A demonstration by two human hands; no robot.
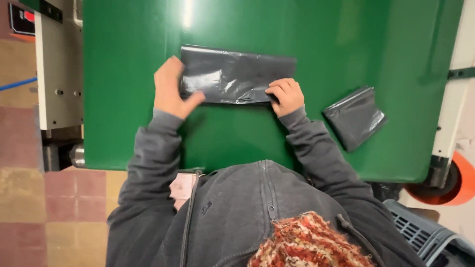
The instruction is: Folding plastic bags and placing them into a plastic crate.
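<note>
A flat, dark grey plastic bag [237, 74], folded into a long strip, lies on the green table surface [297, 29]. My left hand [170, 89] presses on the bag's left end with the thumb over its lower edge. My right hand [285, 95] pinches the bag's lower right edge with curled fingers. A second dark grey bag [355, 117], folded into a small square, lies to the right, apart from both hands.
The green table's near edge runs just in front of my grey hooded top. A white machine frame [58, 74] stands at the left over a tiled floor. At the lower right sit a grey plastic crate [420, 232] and an orange wheel [457, 185].
</note>
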